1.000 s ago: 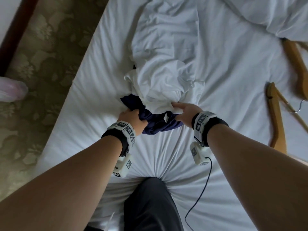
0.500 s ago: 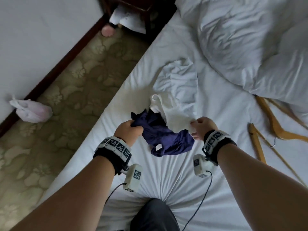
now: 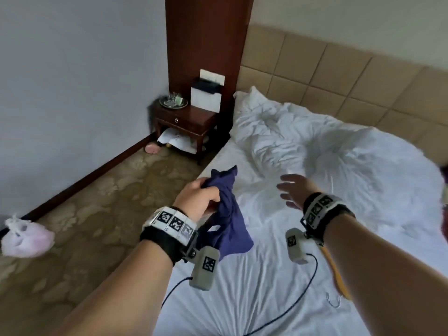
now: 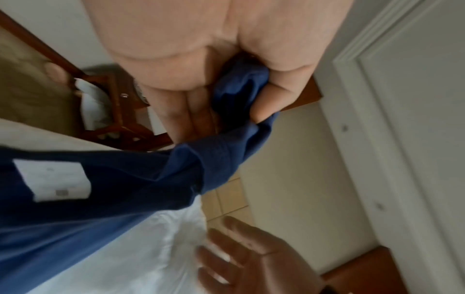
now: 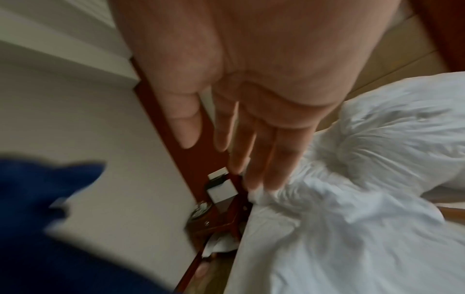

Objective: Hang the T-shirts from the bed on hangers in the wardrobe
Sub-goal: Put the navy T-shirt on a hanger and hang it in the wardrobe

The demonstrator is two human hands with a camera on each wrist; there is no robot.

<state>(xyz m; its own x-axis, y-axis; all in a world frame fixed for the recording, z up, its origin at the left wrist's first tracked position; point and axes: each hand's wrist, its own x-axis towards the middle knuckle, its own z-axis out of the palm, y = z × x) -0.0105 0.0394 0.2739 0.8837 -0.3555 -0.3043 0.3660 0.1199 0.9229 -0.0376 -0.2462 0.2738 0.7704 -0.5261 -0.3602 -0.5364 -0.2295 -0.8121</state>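
My left hand grips a bunched dark blue T-shirt and holds it up over the left side of the bed. In the left wrist view the blue T-shirt hangs from my curled fingers and shows a white label. My right hand hovers to the right of the shirt with fingers spread and holds nothing. Its fingers are straight in the right wrist view. Part of a wooden hanger shows under my right forearm. No white T-shirt is distinct from the bedding.
A crumpled white duvet fills the far and right side of the bed. A dark wooden nightstand stands at the bed's head corner by the wall. A pink plastic bag lies on the patterned carpet at left.
My left hand has lifted the blue T-shirt off the bed. My right hand has let go of the white garment and opened. The head view has swung up toward the headboard.
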